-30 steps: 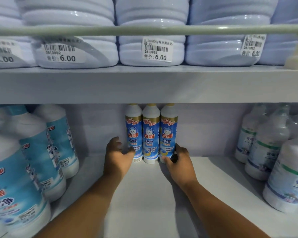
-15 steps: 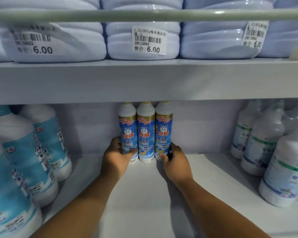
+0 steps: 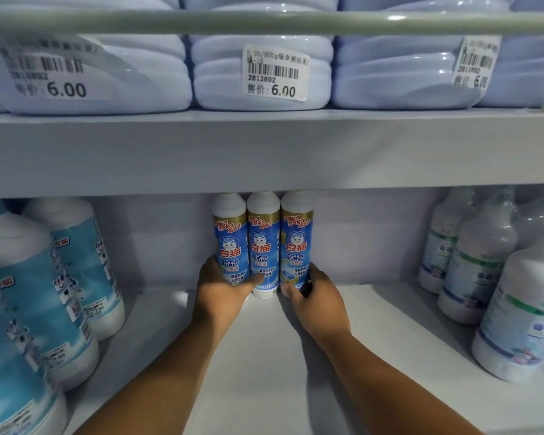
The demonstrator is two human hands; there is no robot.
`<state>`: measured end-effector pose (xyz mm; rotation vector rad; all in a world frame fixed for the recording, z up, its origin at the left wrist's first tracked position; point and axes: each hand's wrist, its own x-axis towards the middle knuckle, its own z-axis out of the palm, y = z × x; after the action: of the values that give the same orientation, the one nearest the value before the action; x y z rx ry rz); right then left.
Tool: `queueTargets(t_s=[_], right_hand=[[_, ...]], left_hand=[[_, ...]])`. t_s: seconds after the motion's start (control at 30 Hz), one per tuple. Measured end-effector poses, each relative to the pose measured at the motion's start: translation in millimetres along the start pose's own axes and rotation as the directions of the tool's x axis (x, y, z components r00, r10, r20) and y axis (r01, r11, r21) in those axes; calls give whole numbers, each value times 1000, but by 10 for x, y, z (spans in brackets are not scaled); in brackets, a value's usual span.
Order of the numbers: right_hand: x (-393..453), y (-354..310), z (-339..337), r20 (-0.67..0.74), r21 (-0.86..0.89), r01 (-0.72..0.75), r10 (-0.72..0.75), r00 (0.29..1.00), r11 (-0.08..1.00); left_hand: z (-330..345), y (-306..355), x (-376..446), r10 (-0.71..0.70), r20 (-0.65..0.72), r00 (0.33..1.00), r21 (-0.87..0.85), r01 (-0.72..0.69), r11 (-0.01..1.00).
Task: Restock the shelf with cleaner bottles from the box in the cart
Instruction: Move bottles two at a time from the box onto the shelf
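3 cleaner bottles on the lower shelf, upright, in a row, touching side by side, at the shelf's back wall. All white body, blue label with a cat logo, gold band at top. Left bottle: base hidden behind a hand. Middle bottle: base visible, sits on the shelf. Right bottle: lower edge partly covered. Caps hidden by the shelf above.

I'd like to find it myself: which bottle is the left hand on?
On the lower shelf, three slim blue bottles stand together at the back. The left hand grips the leftmost bottle, the one beside the gap.
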<state>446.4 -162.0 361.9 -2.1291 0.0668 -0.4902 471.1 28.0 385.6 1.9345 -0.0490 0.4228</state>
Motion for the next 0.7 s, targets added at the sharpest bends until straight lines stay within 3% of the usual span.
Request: queueTargets(t_s=[0.27, 0.57, 0.7], right_hand=[[0, -1, -3, 8, 11, -4, 4, 1000, 1000], [45, 11, 16, 28, -194, 61, -57, 998, 979], [11, -18, -4, 33, -137, 32, -27, 999, 990]], left_hand=[[-128, -80, 60, -19, 37, 999, -23, 20, 1000], [-117, -72, 32, -26, -9, 1000, 58, 27, 998], [-173, -40, 3, -24, 24, 999, 124, 21, 992]])
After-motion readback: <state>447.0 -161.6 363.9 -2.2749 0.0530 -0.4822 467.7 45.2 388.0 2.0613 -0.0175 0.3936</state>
